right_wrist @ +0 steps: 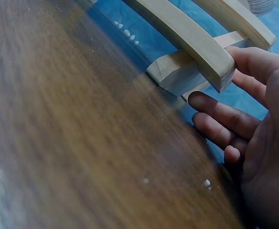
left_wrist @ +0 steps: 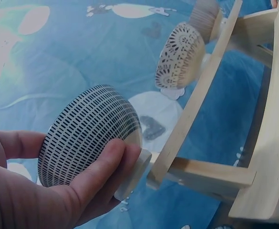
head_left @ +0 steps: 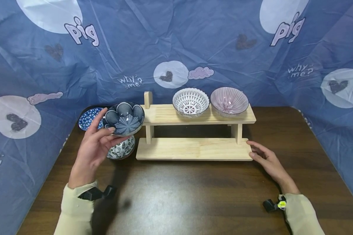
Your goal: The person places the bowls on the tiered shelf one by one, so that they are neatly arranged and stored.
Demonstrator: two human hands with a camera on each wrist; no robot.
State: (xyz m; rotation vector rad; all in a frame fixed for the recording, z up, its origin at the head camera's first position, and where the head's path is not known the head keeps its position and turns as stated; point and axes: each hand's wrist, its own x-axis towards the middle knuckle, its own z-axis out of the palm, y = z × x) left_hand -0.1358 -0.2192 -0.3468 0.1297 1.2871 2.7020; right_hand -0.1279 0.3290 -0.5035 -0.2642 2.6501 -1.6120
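My left hand [head_left: 92,148] grips a small dark blue bowl [head_left: 126,119] with a petal pattern inside, raised beside the left end of a two-tier wooden stand [head_left: 194,149]. In the left wrist view the outside of that bowl [left_wrist: 89,136] shows rows of dark dashes; fingers lie at its rim and near its pale foot. At the stand's other end, my right hand [head_left: 269,164] touches the end of the lower board, with the other fingers loosely spread in the right wrist view. A white patterned bowl [head_left: 191,101] and a purple striped bowl [head_left: 229,101] sit on the upper board.
A green-and-white floral bowl [head_left: 122,149] stands on the brown table [head_left: 176,199], left of the stand. Behind the left hand is a blue-and-white patterned dish [head_left: 89,119]. A wooden peg [head_left: 148,99] rises behind the upper board. Blue printed cloth [head_left: 129,49] surrounds the table.
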